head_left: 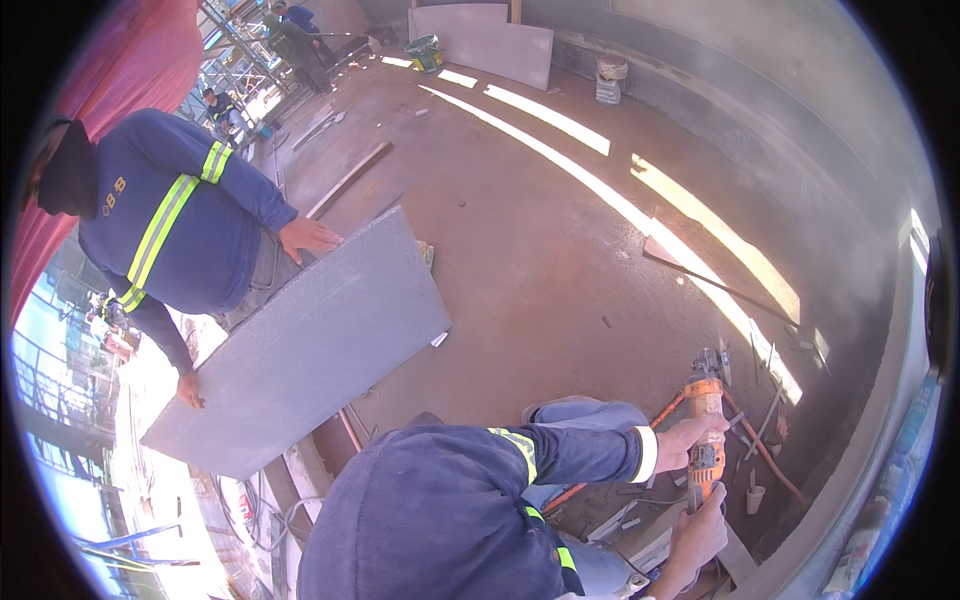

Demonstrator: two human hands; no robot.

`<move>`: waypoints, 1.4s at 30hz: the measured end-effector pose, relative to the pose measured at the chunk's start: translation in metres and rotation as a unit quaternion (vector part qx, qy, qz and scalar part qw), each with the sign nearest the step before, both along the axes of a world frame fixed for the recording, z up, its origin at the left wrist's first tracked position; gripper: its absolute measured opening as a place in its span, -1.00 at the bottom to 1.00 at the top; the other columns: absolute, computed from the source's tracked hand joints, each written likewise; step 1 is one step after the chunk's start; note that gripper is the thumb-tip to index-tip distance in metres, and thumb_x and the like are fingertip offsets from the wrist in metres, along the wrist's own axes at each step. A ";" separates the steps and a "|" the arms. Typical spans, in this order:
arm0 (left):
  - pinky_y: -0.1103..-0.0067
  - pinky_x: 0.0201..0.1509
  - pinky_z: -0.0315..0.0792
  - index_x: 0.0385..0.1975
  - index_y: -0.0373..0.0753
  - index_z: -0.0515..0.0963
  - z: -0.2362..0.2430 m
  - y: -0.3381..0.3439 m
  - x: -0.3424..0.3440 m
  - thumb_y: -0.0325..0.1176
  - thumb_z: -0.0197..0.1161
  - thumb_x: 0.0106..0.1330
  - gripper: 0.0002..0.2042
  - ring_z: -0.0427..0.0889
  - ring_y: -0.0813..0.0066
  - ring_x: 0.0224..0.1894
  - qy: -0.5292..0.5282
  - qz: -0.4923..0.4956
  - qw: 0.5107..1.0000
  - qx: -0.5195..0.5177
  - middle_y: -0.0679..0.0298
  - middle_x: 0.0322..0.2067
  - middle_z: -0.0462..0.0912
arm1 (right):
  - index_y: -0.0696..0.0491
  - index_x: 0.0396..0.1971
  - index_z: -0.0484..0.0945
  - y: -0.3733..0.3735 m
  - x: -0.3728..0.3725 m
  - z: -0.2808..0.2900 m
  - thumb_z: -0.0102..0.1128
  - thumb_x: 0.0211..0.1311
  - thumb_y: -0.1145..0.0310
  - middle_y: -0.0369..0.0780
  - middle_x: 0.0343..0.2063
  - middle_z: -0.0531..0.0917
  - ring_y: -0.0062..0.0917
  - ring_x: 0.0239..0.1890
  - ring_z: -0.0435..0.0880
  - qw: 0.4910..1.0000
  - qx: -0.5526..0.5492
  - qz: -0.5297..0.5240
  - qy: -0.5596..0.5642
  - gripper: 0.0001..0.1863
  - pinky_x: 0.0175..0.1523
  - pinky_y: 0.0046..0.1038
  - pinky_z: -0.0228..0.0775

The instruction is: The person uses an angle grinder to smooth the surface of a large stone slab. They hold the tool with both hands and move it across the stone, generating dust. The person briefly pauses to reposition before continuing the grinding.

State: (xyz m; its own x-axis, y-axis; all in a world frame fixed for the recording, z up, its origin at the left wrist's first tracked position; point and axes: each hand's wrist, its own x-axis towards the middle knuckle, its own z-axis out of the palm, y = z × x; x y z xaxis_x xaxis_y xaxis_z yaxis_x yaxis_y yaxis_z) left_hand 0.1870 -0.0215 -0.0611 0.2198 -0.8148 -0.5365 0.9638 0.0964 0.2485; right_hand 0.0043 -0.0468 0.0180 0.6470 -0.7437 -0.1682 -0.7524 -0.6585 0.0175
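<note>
An orange angle grinder (706, 432) is in both my hands, its metal head and disc pointing away from me over the floor. My left hand (690, 440) wraps round the front of its body; a dark sleeve with a white cuff leads to it. Closed on the rear part is my right hand (700, 532). To the left, a co-worker in a dark blue top with reflective bands (185, 215) steadies a large grey slab (320, 340), one hand at its upper edge and one near its left end. The slab leans at a tilt, away from the grinder.
Orange rods (765, 450), offcuts (612, 522) and a white cup (755, 497) lie or stand around the grinder. Farther off are a green bucket (424, 54), leaning panels (490, 45) and a white bucket (610, 80). Haze hangs along the right wall.
</note>
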 end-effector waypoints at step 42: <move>-0.21 0.02 0.59 0.26 0.01 0.64 0.106 0.019 -0.025 -0.26 0.48 0.28 -0.50 0.52 -0.01 0.26 -0.276 -0.097 0.899 0.326 0.07 0.16 0.54 | 0.08 0.32 0.51 0.646 -0.135 -0.162 0.39 0.28 0.18 0.12 0.18 0.75 0.04 0.28 0.73 0.314 0.465 -0.786 -0.260 -0.37 0.36 0.02 0.58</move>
